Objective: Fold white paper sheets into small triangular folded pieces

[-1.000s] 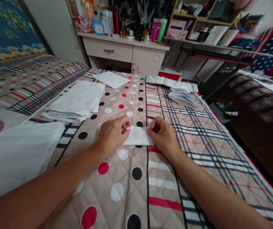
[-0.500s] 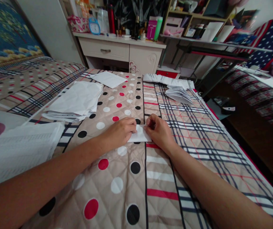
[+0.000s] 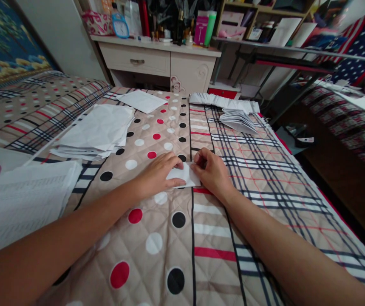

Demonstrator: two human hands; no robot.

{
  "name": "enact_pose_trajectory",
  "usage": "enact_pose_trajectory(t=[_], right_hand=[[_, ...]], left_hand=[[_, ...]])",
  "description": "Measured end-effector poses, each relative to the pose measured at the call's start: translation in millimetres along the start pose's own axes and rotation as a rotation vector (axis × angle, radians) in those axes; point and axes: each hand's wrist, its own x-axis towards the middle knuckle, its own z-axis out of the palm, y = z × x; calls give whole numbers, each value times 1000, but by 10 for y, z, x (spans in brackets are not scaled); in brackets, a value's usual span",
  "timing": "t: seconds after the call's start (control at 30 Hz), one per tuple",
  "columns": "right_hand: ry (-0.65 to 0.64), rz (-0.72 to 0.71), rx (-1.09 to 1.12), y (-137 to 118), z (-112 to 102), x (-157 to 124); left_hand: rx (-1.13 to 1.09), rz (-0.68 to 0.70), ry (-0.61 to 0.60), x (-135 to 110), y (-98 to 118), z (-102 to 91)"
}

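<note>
A small folded white paper (image 3: pixel 187 173) lies on the quilted bedspread in front of me, between my two hands. At its left end, my left hand (image 3: pixel 161 172) grips it, the thumb lying along the near edge and the fingers curled at the far edge. My right hand (image 3: pixel 212 170) pinches the right end between thumb and bent forefinger. The left end of the paper is partly covered by my left hand. Both forearms rest low over the spread.
A stack of white sheets (image 3: pixel 96 129) lies to the left, with a single sheet (image 3: pixel 142 101) beyond it. Printed papers (image 3: pixel 35 199) sit at the near left. Folded papers (image 3: pixel 238 120) and a long row of them (image 3: pixel 222 101) lie at the far right. A white dresser (image 3: pixel 134 59) stands behind the bed.
My left thumb has come away from the fingers and now shows along the paper's near edge. My right hand keeps its pinch. The whole view has shifted slightly.
</note>
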Motion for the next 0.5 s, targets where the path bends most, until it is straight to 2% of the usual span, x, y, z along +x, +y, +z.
enact_pose_trajectory(t=[0.2,0.3,0.37,0.43,0.5], right_hand=[[-11,-1,2,26,17,-12],[-3,-20,-33,47,0,-34],[89,-103,-68,-20,-34,-48],[224,-243,-47,-195,-60,-52],[258,-363,99,-460,-33,-35]], left_hand=[[-169,37,-154,-36,-67,-180],[-176,35,-187,-73,-113,-235],[-167,36,-180,-87,-123,-232],[-165,64,-159,-90,-126,-190],[-174,66,-42,-85,-139,-114]])
